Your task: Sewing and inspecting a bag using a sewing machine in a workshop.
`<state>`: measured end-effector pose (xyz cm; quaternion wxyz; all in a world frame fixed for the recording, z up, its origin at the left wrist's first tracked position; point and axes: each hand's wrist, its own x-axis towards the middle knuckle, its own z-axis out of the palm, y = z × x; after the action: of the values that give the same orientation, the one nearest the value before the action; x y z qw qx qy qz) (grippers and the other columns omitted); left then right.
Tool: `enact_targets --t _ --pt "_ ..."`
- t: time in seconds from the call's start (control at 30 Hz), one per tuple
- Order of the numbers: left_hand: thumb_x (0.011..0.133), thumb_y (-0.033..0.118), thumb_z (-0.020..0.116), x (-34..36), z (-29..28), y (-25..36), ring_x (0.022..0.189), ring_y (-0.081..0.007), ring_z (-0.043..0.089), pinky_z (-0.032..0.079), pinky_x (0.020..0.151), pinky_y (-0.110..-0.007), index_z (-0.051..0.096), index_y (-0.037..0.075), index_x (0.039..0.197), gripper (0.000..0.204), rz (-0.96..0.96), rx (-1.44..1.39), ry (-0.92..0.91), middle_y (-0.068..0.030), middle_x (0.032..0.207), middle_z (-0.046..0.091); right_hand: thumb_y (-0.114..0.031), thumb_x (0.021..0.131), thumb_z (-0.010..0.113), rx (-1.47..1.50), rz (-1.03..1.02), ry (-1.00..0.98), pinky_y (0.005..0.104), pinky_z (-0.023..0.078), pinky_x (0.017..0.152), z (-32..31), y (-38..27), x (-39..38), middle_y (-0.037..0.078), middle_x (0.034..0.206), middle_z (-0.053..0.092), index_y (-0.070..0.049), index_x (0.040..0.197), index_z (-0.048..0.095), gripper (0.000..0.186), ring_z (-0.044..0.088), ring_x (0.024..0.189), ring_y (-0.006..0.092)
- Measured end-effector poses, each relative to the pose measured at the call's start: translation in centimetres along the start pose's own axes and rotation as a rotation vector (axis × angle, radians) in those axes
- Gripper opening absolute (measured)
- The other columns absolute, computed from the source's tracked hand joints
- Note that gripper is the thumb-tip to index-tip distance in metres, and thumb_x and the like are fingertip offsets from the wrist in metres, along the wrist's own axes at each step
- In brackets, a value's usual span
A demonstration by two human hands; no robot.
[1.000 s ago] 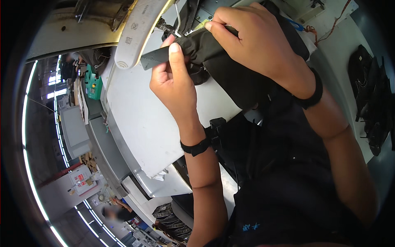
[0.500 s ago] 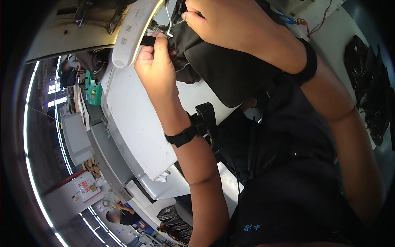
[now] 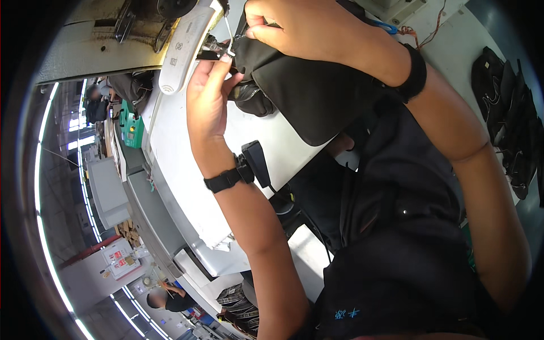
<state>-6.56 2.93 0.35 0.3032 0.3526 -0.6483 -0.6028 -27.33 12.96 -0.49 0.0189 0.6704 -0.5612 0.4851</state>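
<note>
Dark fabric with a zipper along its edge, like an unfinished bag [image 3: 317,93], lies across the white table beneath a sewing machine [image 3: 99,42]. My left hand [image 3: 208,99] is closed by the presser foot [image 3: 214,46], thumb and fingers pinching the black fabric's edge. A short black strap [image 3: 207,55] shows just beyond the thumb. Farther right, my right hand [image 3: 300,31] grips the bag's zippered edge between thumb and curled fingers. A small zippered pouch part [image 3: 254,99] hangs below the left fingers. The stitching point is partly hidden by my left thumb.
A white lamp bar [image 3: 184,51] is fixed on the machine beside my left hand. More dark pieces [image 3: 504,119] lie at the right edge of the table [image 3: 187,158]. A green case [image 3: 131,127] and other people stand off to the left.
My left forearm has swung left, and the left fingers have spread a little off the strap and sit slightly lower. My right hand has shifted slightly left along the zippered edge.
</note>
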Motion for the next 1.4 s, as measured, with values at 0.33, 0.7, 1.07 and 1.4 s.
enact_targets --t 0.33,0.7,1.07,1.4 --pt "0.091 0.023 0.081 -0.1 -0.3 -1.4 0.095 -0.0117 0.065 0.05 0.089 -0.027 0.065 0.002 0.122 0.041 -0.053 -0.072 -0.123 -0.0064 0.104 0.072 -0.021 0.092 0.063 0.093 0.019 -0.072 0.05 0.053 0.072 -0.3 -0.2 0.2 0.024 0.083 0.068 -0.003 0.096 0.07 0.02 0.067 0.08 0.044" --pt "0.092 0.007 0.077 -2.4 2.9 -3.3 0.105 -0.0153 0.065 0.051 0.097 -0.029 0.058 -0.004 0.13 0.044 0.151 -0.112 0.053 -0.0099 0.118 0.068 -0.023 0.09 0.066 0.169 -0.03 -0.061 0.0488 0.05 0.072 0.0 0.2 -0.3 0.021 0.08 0.068 -0.003 0.09 0.068 0.021 0.065 0.078 0.0427" --pt "0.091 0.004 0.077 -3.3 3.8 -4.0 0.105 -0.0148 0.064 0.053 0.094 -0.03 0.044 -0.005 0.148 0.067 0.256 0.026 0.085 -0.0102 0.119 0.067 -0.019 0.093 0.065 -0.135 -0.091 0.067 0.0375 0.043 0.079 0.5 -0.3 -2.0 0.002 0.065 0.06 -0.012 0.081 0.065 0.013 0.059 0.066 0.0225" --pt "0.096 0.007 0.071 -4.1 3.8 -2.8 0.112 -0.0159 0.061 0.05 0.097 -0.031 0.036 -0.007 0.153 0.069 0.147 -0.018 0.039 -0.012 0.124 0.065 -0.022 0.093 0.067 -0.106 -0.11 0.161 0.034 0.039 0.084 1.5 0.5 -2.9 -0.002 0.064 0.058 -0.016 0.086 0.068 0.009 0.058 0.067 0.0172"
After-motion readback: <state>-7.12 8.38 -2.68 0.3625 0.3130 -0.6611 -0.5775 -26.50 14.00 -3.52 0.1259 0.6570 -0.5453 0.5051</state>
